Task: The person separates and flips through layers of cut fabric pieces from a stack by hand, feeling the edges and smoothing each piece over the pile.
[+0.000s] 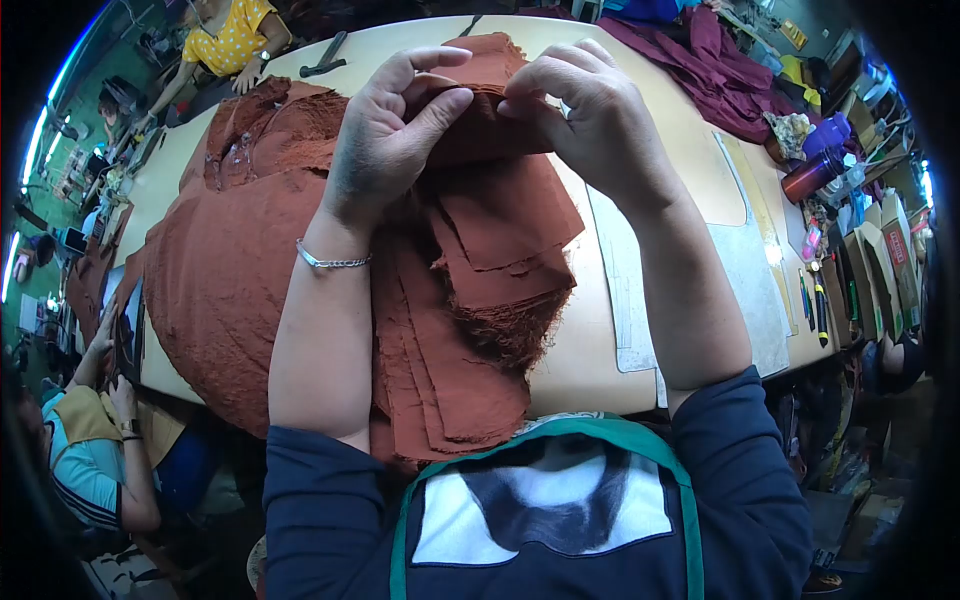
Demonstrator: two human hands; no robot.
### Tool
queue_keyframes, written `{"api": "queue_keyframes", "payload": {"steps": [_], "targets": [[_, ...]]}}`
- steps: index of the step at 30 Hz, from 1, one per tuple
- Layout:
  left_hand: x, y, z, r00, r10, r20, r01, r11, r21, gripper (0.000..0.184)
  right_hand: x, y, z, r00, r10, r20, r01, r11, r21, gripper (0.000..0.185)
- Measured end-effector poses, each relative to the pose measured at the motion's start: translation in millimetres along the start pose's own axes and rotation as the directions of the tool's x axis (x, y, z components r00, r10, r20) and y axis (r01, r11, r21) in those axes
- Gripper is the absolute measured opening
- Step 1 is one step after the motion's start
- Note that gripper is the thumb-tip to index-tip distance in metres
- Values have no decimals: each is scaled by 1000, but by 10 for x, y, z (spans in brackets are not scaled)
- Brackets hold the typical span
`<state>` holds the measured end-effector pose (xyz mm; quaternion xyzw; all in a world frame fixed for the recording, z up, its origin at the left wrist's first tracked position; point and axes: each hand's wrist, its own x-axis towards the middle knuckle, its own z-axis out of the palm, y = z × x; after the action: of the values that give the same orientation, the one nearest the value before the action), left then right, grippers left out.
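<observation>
Both hands are raised over the table, pinching the edge of a rust-brown fabric piece (485, 135) between thumbs and fingers. My left hand (395, 125) grips it from the left, its index finger extended above the thumb. On the right side, my right hand (590, 105) holds the same edge with bent fingers. The piece hangs down between the hands. Below it lie stacked cut panels (510, 215) of the same cloth with frayed edges, some reaching the table's near edge. A larger heap of rust-brown cloth (230, 240) spreads to the left of my left forearm.
Pale paper patterns (645, 290) lie right of my right arm on the table (570, 375). A hammer (325, 55) rests at the back left. Maroon cloth (700, 60) covers the back right, near a dark red tumbler (812, 175). Other people work at the far and left sides.
</observation>
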<state>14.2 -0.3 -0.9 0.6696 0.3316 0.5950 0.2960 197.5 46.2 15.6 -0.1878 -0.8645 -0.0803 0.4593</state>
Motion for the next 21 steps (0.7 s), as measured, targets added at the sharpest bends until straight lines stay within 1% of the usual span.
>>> {"api": "queue_keyframes", "payload": {"steps": [2, 4, 5, 7, 11, 13, 17, 18, 19, 20, 21], "targets": [[-2, 11, 3, 1000, -20, 9, 20, 1000, -16, 29, -20, -8, 23, 1000, -5, 5, 5, 1000, 4, 11], [-1, 3, 1, 1000, -7, 16, 7, 1000, -1, 29, -39, -8, 44, 1000, -17, -10, 17, 1000, -14, 10], [2, 4, 2, 1000, 2, 20, -2, 1000, 7, 29, -42, -7, 50, 998, -58, -30, 57, 998, -31, 11], [-3, 28, -12, 999, -34, 12, 35, 998, -47, 29, -40, -5, 54, 988, -140, -70, 136, 988, -68, 14], [18, 9, -4, 991, -131, 9, 131, 975, -180, 28, -71, -87, 4, 989, -148, -30, 141, 975, -172, 12], [15, 7, 5, 985, -168, 31, 171, 979, -110, 28, -105, -111, 49, 989, -149, -11, 143, 967, -211, 12], [17, -4, -56, 956, -282, 81, 283, 959, -4, 26, -173, -171, 111, 993, -119, 16, 120, 971, -205, 12], [29, -15, -47, 980, -192, -49, 191, 981, -22, 25, -193, -208, 97, 995, -98, 33, 103, 977, -189, 13], [51, -37, -28, 979, -99, -178, 96, 995, -26, 23, -220, -252, 77, 996, -77, 50, 84, 981, -174, 13], [81, -69, -25, 952, -6, -305, 1, 1000, -18, 21, -250, -309, 38, 990, -71, 120, 89, 985, -149, 13], [134, -147, -124, 884, 75, -461, -49, 997, 67, 18, -303, -417, -25, 981, -63, 183, 80, 993, -87, 13]]}}
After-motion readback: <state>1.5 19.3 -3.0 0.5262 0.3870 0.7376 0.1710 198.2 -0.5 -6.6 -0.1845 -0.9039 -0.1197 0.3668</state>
